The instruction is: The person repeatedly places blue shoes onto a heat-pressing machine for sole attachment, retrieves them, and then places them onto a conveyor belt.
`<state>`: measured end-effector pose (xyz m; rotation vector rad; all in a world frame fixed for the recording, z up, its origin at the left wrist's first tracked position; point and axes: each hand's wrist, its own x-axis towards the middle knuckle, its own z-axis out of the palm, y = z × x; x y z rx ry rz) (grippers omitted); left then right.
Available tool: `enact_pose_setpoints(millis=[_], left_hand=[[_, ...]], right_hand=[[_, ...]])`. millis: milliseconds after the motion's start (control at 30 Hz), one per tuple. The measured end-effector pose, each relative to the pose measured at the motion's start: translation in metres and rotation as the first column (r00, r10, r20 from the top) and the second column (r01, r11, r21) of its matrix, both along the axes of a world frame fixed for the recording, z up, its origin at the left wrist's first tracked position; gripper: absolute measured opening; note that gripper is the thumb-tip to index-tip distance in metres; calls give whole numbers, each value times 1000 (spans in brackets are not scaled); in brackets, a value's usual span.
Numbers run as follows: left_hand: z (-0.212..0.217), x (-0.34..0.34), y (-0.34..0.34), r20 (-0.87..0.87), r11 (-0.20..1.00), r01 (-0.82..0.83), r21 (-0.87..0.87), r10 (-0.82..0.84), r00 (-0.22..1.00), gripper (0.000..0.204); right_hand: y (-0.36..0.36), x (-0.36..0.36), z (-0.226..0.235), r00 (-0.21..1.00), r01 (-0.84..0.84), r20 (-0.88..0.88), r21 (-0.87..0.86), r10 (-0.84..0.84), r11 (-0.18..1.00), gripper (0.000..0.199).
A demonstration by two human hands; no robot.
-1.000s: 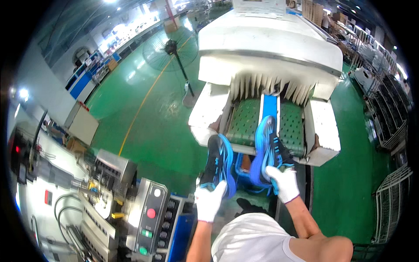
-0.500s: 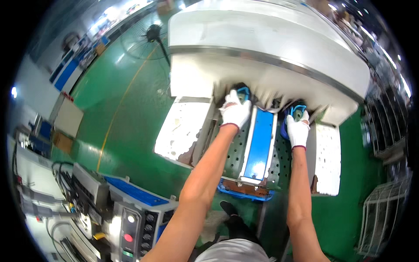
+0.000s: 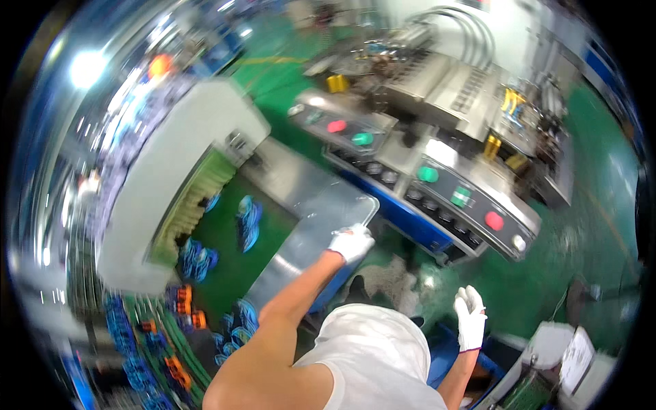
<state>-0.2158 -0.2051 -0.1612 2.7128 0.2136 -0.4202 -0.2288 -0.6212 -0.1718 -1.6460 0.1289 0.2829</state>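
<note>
My left hand [image 3: 352,243], in a white glove, is over the rounded end of a grey metal table [image 3: 321,208]. Its fingers are loosely bent and somewhat blurred, and nothing shows in them; whether it touches the tabletop I cannot tell. Off to my right side, my right hand [image 3: 470,320], gloved too, has its fingers stretched out and holds nothing. Left of the table, blue shoes [image 3: 249,223] stand on a green surface. More blue shoes [image 3: 197,260] sit by the strip curtain [image 3: 191,198] of a white machine [image 3: 157,164].
Ahead stands a metal machine with control panels [image 3: 471,198] bearing red and green buttons. A rack [image 3: 167,342] with blue and orange shoes is at lower left. White-and-grey equipment [image 3: 550,348] is at lower right. Green floor [image 3: 581,239] shows on the right.
My view has swung round from the white machine's opening to the control-panel machine. Both hands have left the blue-trimmed shoes they were on and are now apart, without them.
</note>
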Motion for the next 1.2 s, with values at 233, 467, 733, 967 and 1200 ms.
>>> enact_pose_setpoints(millis=[233, 467, 733, 967, 1200], left_hand=[[-80, -322, 259, 303, 203, -977, -59, 936, 176, 45], [-100, -432, 344, 227, -316, -945, -90, 917, -328, 105], [-149, -490, 477, 508, -184, -965, -188, 822, -256, 31], [-92, -467, 433, 471, 33, -996, -87, 882, -12, 19], [11, -298, 279, 385, 660, -695, -284, 743, 547, 27]], right_hand=[[152, 41, -44, 888, -446, -253, -273, 384, 852, 51], [193, 54, -92, 598, -691, -566, -723, 567, 6, 62], [214, 105, -120, 561, -755, -594, -652, 577, 63, 56], [418, 56, -57, 220, -628, -221, -778, 950, -35, 52], [536, -72, 25, -22, -726, -1, -687, 1000, -17, 64]])
